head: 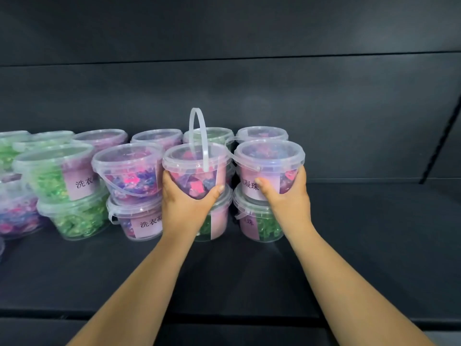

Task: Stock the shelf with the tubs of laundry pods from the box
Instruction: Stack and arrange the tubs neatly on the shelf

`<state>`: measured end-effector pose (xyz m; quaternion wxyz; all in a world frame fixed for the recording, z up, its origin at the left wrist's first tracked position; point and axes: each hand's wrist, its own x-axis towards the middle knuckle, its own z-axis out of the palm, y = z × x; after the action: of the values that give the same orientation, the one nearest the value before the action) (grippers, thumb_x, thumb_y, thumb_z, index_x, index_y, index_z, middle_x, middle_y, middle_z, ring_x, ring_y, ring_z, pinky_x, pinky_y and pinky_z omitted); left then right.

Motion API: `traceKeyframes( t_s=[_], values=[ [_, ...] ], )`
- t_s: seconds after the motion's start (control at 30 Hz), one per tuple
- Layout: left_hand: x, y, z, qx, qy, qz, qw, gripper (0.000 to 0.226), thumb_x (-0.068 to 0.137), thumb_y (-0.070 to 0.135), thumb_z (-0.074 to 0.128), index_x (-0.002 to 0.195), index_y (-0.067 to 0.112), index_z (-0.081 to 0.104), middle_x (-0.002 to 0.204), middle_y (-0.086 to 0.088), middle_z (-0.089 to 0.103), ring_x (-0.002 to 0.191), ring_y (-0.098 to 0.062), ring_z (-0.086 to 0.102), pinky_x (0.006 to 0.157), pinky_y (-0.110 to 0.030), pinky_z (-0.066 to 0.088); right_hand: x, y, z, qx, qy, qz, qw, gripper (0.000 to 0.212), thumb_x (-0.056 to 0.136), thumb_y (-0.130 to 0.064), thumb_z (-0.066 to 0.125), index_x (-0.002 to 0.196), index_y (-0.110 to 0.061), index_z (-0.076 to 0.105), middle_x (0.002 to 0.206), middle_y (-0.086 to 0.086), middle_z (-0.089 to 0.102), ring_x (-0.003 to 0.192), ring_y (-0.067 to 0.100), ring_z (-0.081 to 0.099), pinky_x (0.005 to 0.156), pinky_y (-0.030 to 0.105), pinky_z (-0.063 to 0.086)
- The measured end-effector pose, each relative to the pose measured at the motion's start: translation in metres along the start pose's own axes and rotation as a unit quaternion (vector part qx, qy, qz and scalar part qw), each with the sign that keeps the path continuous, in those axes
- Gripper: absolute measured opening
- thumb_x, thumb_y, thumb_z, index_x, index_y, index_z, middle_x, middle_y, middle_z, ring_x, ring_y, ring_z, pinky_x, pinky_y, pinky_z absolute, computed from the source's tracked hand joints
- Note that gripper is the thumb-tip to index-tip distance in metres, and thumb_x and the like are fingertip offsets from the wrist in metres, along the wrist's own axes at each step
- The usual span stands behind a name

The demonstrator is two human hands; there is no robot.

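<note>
Stacking step, two tubs at once, right end of the row.

- Left hand (pixel 185 196) is cupping the pink-purple tub (pixel 197 168) low on its near wall, thumb and fingers curled round it. It is sitting above a green lower tub (pixel 218 222). Its base is hidden by the hand, so I cannot tell if it is seated.
- Right hand (pixel 287 196) is gripping the labelled tub (pixel 270 162) the same way, thumb lying across the pink label (pixel 250 188), over the rightmost lower tub (pixel 260 222).
- To do it well, judging from here: I am centring each base on the lid beneath, keeping both level, and freeing one hand at a time. The upright handle (pixel 197 131) is wanting folding down. Labels are best turned to face near.

Looks: clear plastic pails with snap lids and thin bail handles, pods showing through in pink, purple or green. Probably light and slippery. The stacked neighbours (pixel 129 168) are filling the left of the dark shelf (pixel 361 233). The right is lying bare, and no box is showing.
</note>
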<state>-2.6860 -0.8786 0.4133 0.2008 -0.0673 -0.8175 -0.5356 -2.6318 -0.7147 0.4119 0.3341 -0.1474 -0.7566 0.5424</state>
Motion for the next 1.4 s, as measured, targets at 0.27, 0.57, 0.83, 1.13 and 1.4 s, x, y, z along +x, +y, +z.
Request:
traceKeyframes(
  t_s=[0.27, 0.57, 0.83, 1.13, 1.4],
  values=[
    [0.000, 0.001, -0.003, 0.006, 0.000, -0.007, 1.000, 0.115, 0.065, 0.046, 0.075, 0.147, 0.017, 0.000, 0.155, -0.002, 0.013, 0.142, -0.020, 0.014, 0.115, -0.037, 0.015, -0.005, -0.003, 0.003, -0.075, -0.013, -0.003, 0.997, 0.109, 0.049, -0.074, 0.062, 0.139, -0.028, 0.020, 0.138, -0.004, 0.043, 0.126, 0.021, 0.043, 0.102, 0.046, 0.041],
    [-0.023, -0.013, -0.061, 0.013, -0.036, 0.092, 0.995, 0.053, 0.086, 0.028, 0.060, 0.134, 0.011, 0.045, 0.139, -0.005, 0.045, 0.130, -0.020, 0.038, 0.107, -0.028, 0.029, -0.050, -0.023, -0.008, -0.146, 0.042, -0.055, 0.987, 0.070, 0.078, -0.037, 0.069, 0.135, -0.014, 0.037, 0.136, 0.004, 0.045, 0.128, 0.024, 0.039, 0.103, 0.034, 0.036],
    [-0.055, -0.064, -0.227, 0.083, -0.033, 0.137, 0.987, 0.030, 0.082, 0.036, 0.062, 0.103, 0.016, 0.065, 0.092, 0.016, 0.055, 0.094, -0.008, 0.050, 0.081, -0.019, 0.034, -0.153, -0.078, 0.075, -0.194, 0.001, -0.136, 0.972, 0.037, 0.081, -0.031, 0.067, 0.108, -0.005, 0.065, 0.110, 0.011, 0.064, 0.105, 0.028, 0.057, 0.083, 0.022, 0.034],
    [-0.054, -0.152, -0.405, 0.148, 0.003, 0.023, 0.989, 0.013, 0.086, 0.026, 0.061, 0.097, 0.020, 0.063, 0.083, 0.017, 0.057, 0.087, -0.010, 0.052, 0.070, -0.019, 0.035, -0.246, -0.147, 0.233, -0.199, -0.213, -0.122, 0.949, 0.055, 0.082, -0.053, 0.057, 0.123, -0.017, 0.054, 0.131, -0.002, 0.053, 0.123, 0.017, 0.045, 0.095, 0.026, 0.036],
    [-0.003, -0.220, -0.462, 0.139, 0.066, -0.056, 0.987, 0.042, 0.084, 0.034, 0.061, 0.120, 0.012, 0.056, 0.109, 0.000, 0.060, 0.106, -0.017, 0.055, 0.085, -0.024, 0.037, -0.247, -0.162, 0.336, -0.065, -0.288, -0.043, 0.955, 0.100, 0.072, -0.043, 0.074, 0.146, -0.019, 0.012, 0.152, 0.002, 0.022, 0.138, 0.020, 0.026, 0.107, 0.029, 0.026]
  ],
)
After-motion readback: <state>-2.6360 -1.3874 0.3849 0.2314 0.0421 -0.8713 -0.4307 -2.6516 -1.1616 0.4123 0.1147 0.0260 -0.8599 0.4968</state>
